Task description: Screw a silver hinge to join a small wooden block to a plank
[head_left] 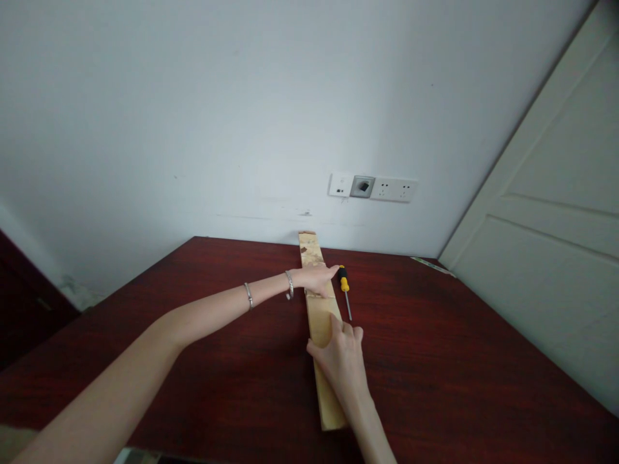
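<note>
Right hand — fingers spread — straddles the plank; left hand (beside the screwdriver) lies across it, thumb splayed.

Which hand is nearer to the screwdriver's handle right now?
Left. The left hand reaches across the board, close beside the screwdriver's handle; the right hand is at the board's nearer part, by the shaft's tip.
</note>
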{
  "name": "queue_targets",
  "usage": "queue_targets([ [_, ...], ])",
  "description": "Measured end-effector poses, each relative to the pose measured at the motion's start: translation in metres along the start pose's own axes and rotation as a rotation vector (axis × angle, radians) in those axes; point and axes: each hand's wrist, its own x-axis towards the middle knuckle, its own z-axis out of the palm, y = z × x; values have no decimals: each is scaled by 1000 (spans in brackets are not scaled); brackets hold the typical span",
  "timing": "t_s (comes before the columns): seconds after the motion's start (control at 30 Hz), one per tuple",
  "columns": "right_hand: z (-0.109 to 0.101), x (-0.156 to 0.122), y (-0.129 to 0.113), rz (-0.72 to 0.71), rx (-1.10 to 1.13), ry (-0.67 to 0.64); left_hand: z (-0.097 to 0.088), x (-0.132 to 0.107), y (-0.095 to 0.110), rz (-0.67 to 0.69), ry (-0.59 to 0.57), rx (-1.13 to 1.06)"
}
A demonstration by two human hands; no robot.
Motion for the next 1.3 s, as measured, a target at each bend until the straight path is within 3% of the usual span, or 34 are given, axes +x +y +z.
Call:
queue_targets([
  [0.2,2,1,1,-16,2,-4,-10,7,4,15,-133,125],
  [0.47,-1,6,1,1,-18,-15,-24,9,2,-12,-103,48],
  [0.6,-6,9,2,15,26,-19,-42,-10,-15,-52,31,-115],
  [0.77,-6,15,7,49,83,-21,-51,-50,-39,-81,108,-205],
  [0.97,-7,19,14,60,131,20,-31,-81,-60,-292,-16,-188],
  [1.17,-9,24,18,62,160,46,2,-74,-63,-306,-69,-269],
  [1.3,-11,24,19,78,173,56,8,-71,-61,-310,-80,-319],
])
